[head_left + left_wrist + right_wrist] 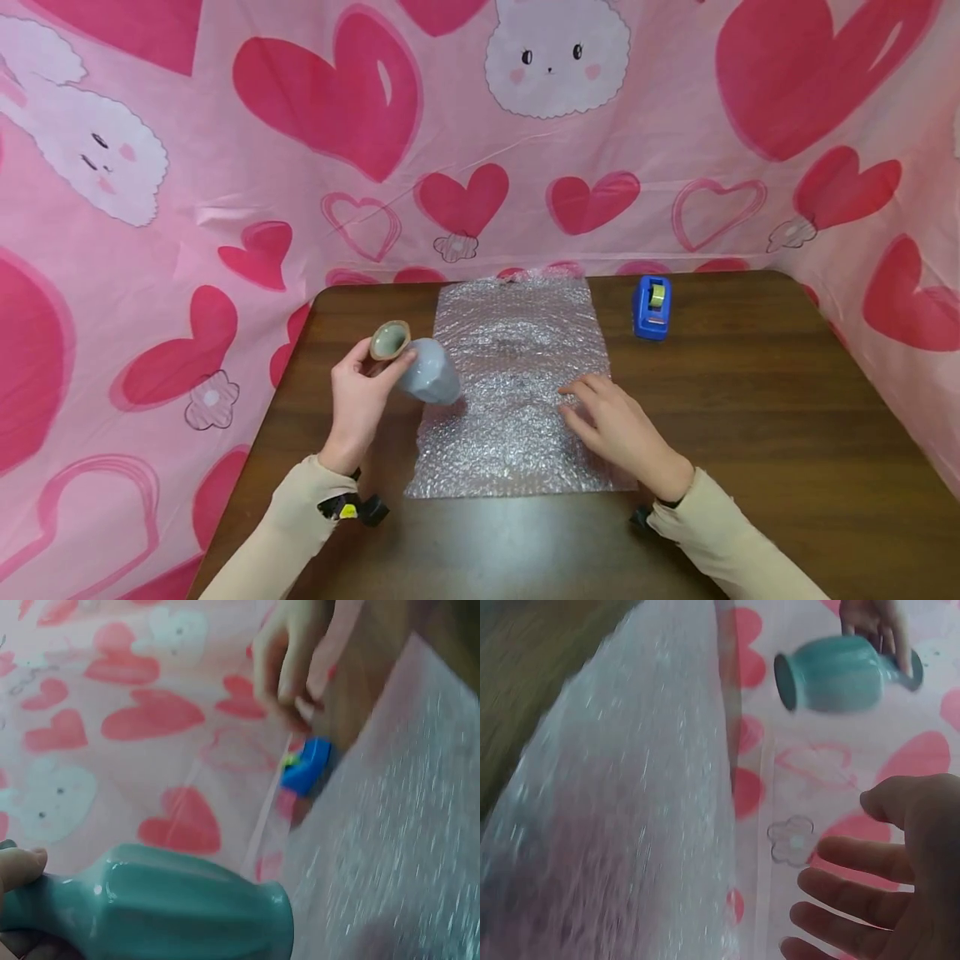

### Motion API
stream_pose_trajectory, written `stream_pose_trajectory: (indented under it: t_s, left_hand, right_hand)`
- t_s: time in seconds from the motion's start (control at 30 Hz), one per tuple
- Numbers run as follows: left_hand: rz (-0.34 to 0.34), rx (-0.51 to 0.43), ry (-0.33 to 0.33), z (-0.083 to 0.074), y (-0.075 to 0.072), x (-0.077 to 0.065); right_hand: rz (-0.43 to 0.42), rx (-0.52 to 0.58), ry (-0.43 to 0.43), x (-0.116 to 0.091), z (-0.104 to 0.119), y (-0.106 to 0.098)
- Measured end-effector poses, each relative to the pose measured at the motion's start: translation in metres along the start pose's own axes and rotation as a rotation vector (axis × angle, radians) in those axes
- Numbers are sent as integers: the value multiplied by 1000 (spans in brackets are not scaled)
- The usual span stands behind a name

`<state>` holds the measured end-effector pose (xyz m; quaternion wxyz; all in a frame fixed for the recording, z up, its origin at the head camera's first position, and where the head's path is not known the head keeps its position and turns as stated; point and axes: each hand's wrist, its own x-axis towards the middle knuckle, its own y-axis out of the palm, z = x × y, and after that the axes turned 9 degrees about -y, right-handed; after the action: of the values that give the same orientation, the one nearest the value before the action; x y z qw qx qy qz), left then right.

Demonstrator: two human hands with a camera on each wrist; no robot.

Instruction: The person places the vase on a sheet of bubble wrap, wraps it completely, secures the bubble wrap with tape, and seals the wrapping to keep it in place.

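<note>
In the head view my left hand (360,400) grips a pale blue-green glazed vase (431,372) by its narrow neck, just under the brown-edged mouth. The vase is tilted, its faceted body leaning over the left edge of a sheet of bubble wrap (517,417). The left wrist view shows the vase (180,904) lying sideways in the grip, with its base toward the right. Holding nothing, my right hand (618,425) hovers over the right side of the bubble wrap. In the right wrist view the right hand's fingers (862,892) are spread and loosely extended.
A blue tape dispenser (651,308) with a roll of tape stands on the brown wooden table (765,417), right of the bubble wrap near the back edge. Pink cloth (465,125) printed with hearts and rabbit faces hangs behind the table and along its sides.
</note>
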<state>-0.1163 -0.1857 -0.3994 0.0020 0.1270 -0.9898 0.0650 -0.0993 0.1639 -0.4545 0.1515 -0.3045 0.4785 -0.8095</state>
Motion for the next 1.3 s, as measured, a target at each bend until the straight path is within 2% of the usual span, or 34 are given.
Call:
stream_pose_trajectory:
  t_s: [0.13,0.27,0.57,0.73,0.9,1.03,1.17,1.23,1.3]
  left_hand:
    - [89,-62,-44,-1,17,-9]
    - [148,-116,-71,2,31,-18]
    - [218,-181,-138,11,53,-36]
    - [242,-291,-194,16,59,-41]
    - [293,-312,-233,23,59,-45]
    - [374,-311,-254,31,56,-45]
    - [458,-244,-224,37,46,-38]
    - [496,-150,-155,39,38,-34]
    - [518,11,-31,41,31,-32]
  right_hand:
    - [20,81,-4,8,11,2]
    - [47,154,-23,17,24,5]
    - [105,253,-19,26,42,13]
    - [98,277,-20,25,44,15]
    - [99,270,5,21,42,15]
    - [95,270,-5,15,38,12]
    - [108,209,-16,12,34,6]
    - [124,169,-19,11,32,2]
    - [149,139,-27,11,29,0]
